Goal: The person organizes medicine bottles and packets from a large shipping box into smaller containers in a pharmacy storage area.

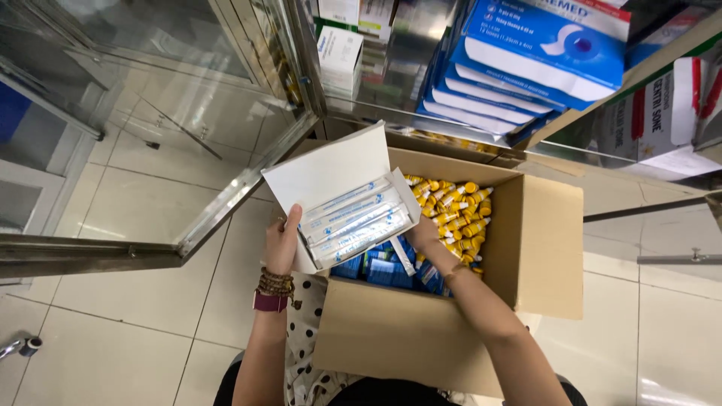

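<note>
One cardboard box (451, 331), one white box (331, 177), four sachets (359, 222).

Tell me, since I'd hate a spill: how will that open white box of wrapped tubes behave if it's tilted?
The white box looks like thin card, so probably light and bendy. Its lid is open and the wrapped tubes lie loose in glossy sleeves, so they may slide out. The left hand and right hand support its lower edge.

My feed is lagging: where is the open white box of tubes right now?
In the head view, the open white box sits centre-frame, held by the left hand and right hand above the cardboard carton, beside the yellow-capped tubes.
</note>
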